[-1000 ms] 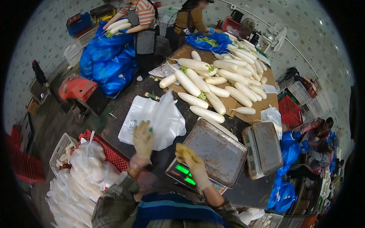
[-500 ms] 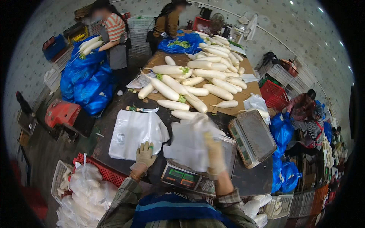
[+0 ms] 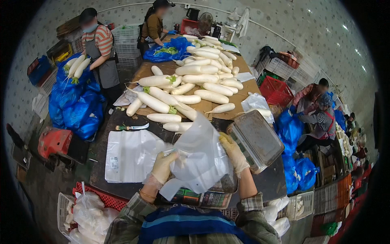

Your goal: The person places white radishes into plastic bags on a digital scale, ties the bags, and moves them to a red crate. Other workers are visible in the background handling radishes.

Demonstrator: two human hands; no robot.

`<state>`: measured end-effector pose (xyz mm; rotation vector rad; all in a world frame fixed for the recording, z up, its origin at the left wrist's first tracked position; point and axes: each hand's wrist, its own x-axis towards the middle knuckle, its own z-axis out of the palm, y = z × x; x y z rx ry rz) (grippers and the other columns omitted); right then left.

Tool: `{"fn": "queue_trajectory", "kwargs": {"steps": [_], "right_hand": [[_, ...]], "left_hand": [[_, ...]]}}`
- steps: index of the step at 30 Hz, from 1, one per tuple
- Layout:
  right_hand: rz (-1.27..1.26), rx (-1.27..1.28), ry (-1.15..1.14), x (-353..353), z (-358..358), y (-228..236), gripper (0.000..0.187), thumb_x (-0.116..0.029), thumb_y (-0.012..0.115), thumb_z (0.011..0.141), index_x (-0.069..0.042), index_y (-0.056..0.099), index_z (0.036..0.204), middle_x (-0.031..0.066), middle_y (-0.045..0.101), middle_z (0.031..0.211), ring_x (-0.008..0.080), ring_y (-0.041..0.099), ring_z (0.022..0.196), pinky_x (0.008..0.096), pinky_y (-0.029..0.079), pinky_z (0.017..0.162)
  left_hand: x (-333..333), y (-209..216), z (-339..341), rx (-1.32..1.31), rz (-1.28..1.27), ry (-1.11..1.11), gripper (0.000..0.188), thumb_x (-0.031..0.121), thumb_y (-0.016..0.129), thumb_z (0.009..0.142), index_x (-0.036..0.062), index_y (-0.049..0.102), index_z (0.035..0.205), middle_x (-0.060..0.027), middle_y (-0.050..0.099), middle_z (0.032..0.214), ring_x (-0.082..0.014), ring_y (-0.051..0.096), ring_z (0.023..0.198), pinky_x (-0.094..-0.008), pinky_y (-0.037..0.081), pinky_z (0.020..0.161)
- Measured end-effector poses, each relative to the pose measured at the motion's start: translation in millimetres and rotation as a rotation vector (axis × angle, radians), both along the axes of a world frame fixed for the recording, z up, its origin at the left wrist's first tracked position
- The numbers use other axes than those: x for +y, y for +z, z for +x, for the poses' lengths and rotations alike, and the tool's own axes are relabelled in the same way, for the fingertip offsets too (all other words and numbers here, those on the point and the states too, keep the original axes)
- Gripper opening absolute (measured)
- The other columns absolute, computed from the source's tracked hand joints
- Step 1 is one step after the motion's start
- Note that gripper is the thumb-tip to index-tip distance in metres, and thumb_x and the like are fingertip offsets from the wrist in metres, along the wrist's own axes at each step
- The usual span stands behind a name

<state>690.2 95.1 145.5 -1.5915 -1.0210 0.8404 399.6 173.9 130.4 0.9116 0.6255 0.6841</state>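
A translucent plastic bag (image 3: 201, 152) is spread upright between my gloved hands, above the digital scale (image 3: 207, 198), hiding most of its plate. My left hand (image 3: 162, 166) pinches the bag's left side with fingers closed. On its right edge, my right hand (image 3: 233, 151) grips with fingers curled. Left of my left hand lies a flat stack of white plastic bags (image 3: 126, 156). A curved knife (image 3: 132, 127) with a dark handle rests just beyond the stack. White radishes (image 3: 162, 118), some with green tops, are heaped past the bag.
A second scale (image 3: 260, 136) stands to the right. Bagged radishes (image 3: 91, 211) fill a crate at lower left. A person (image 3: 99, 53) holds radishes over blue bags (image 3: 77, 107); another person (image 3: 154, 26) is at the table's far end. More people (image 3: 319, 112) work at right.
My left hand has risen off the bag stack and taken hold of the loose bag. The bag, blurred before, is now spread between both hands. The view has shifted slightly.
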Motion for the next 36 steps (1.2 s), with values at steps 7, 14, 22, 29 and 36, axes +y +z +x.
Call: {"fn": "queue_trajectory", "kwargs": {"steps": [7,14,22,29,36], "right_hand": [[-0.096,-0.539,0.073,-26.1,-77.0,51.1,0.046,-0.042,0.076,0.089,-0.005,0.073,0.116,0.0128,0.075,0.105,0.0232,0.073,0.098,0.0341,0.057,0.083],[0.204,-1.057,0.092,-19.2,-88.2,13.5,0.034,-0.036,0.076,0.085,-0.011,0.073,0.108,0.0073,0.074,0.102,0.0316,0.071,0.083,0.039,0.056,0.068],[0.037,-0.694,0.093,-27.2,-97.5,32.1,0.037,-0.031,0.073,0.09,-0.009,0.067,0.12,0.011,0.072,0.109,0.0306,0.07,0.086,0.0386,0.057,0.072],[0.248,-0.989,0.033,-31.1,-97.0,18.4,0.054,-0.025,0.076,0.083,-0.009,0.06,0.133,0.0081,0.072,0.113,0.0294,0.069,0.093,0.0396,0.057,0.075],[0.059,-0.629,-0.009,-32.9,-90.6,9.8,0.025,-0.02,0.076,0.08,-0.012,0.067,0.102,0.0121,0.07,0.102,0.0324,0.067,0.088,0.0406,0.054,0.073]], "left_hand": [[-16.8,-29.9,29.0,-0.349,-0.297,-0.017,0.054,0.043,0.054,0.103,0.0053,0.051,0.142,-0.0139,0.064,0.129,-0.0269,0.063,0.116,-0.04,0.055,0.09],[-41.7,0.5,32.9,0.005,0.176,-0.095,0.042,0.035,0.064,0.101,0.0025,0.059,0.127,-0.0032,0.064,0.105,-0.0128,0.061,0.088,-0.0276,0.05,0.076],[-24.9,-21.9,24.8,0.215,0.475,0.015,0.031,0.033,0.065,0.101,0.0017,0.062,0.104,-0.0031,0.061,0.095,-0.0157,0.058,0.092,-0.0323,0.049,0.075],[-37.5,2.5,33.7,0.058,0.336,-0.036,0.038,0.031,0.068,0.099,-0.0001,0.063,0.119,-0.0063,0.065,0.096,-0.0171,0.063,0.096,-0.0318,0.052,0.081],[-34.4,12.5,44.2,0.272,0.577,-0.136,0.037,0.019,0.076,0.09,-0.0015,0.062,0.117,-0.0068,0.068,0.108,-0.0145,0.062,0.097,-0.0307,0.051,0.085]]}}
